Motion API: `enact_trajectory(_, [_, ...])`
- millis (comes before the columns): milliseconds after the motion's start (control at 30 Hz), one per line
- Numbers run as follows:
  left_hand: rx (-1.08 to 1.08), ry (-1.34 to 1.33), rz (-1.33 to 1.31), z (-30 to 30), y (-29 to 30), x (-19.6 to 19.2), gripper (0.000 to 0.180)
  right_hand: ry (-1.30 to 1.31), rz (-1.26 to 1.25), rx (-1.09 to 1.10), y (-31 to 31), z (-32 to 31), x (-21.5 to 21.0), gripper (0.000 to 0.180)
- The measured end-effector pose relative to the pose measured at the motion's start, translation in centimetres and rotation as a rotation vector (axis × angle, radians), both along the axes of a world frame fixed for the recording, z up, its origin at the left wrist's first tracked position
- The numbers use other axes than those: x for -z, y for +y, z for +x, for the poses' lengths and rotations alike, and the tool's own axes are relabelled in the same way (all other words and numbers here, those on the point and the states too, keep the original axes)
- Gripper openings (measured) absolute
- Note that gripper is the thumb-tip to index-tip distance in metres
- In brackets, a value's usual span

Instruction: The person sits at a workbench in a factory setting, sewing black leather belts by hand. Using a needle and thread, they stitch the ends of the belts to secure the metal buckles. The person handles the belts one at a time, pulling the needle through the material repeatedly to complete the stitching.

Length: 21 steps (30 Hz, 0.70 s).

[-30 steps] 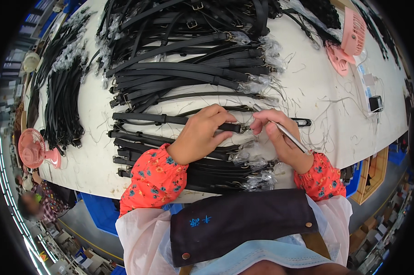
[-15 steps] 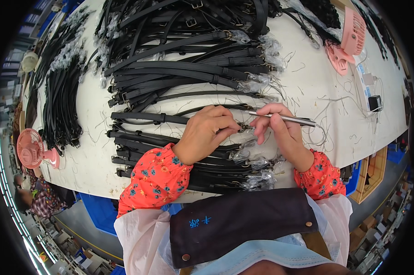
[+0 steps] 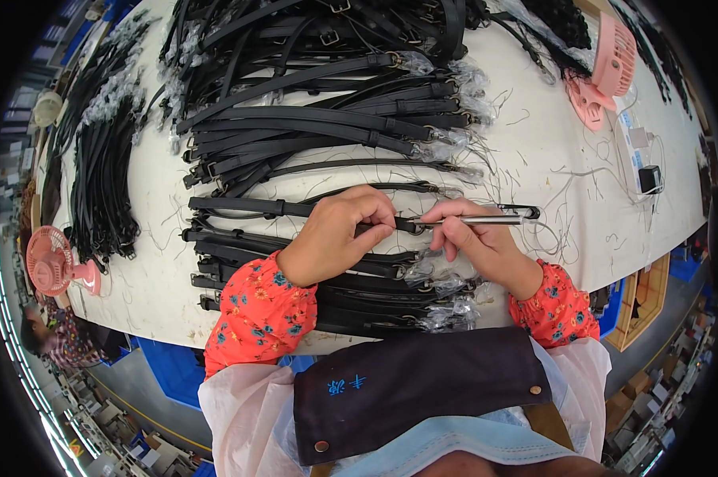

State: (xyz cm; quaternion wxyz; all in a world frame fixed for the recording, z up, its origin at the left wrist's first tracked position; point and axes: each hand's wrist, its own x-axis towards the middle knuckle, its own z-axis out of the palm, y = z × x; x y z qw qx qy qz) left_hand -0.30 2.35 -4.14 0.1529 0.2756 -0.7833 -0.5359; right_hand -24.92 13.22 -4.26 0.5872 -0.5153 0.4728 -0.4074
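Half a second on, the left hand (image 3: 333,236) has slid toward 9 o'clock, and the right hand (image 3: 484,245) has lowered the tip of its slim silver tool (image 3: 495,220), leaving the shaft nearly level. At 9 o'clock stands a pink fan (image 3: 50,260). Next, a black strap (image 3: 236,205) runs toward 3 o'clock into the left hand, which pinches it firmly near its end. The right hand is closed around the tool, tip beside that end; contact cannot be told.
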Motion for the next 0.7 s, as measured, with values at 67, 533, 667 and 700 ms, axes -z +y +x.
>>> enact_trajectory(67, [0.017,-0.022,-0.022,0.14,-0.07,-0.21,0.005,0.015,-0.002,-0.012,-0.14,0.03,-0.39,0.032])
enact_trajectory(533, [0.024,-0.038,-0.013,0.03,-0.02,-0.62,0.005,0.051,-0.017,0.008,-0.14,0.26,-0.23,0.032])
enact_trajectory(667, [0.024,-0.032,-0.02,0.05,-0.03,-0.5,0.005,0.057,-0.013,0.013,-0.17,0.34,-0.21,0.031])
enact_trajectory(700, [0.024,-0.028,-0.021,0.06,-0.04,-0.48,0.004,0.061,-0.015,0.013,-0.18,0.33,-0.22,0.031])
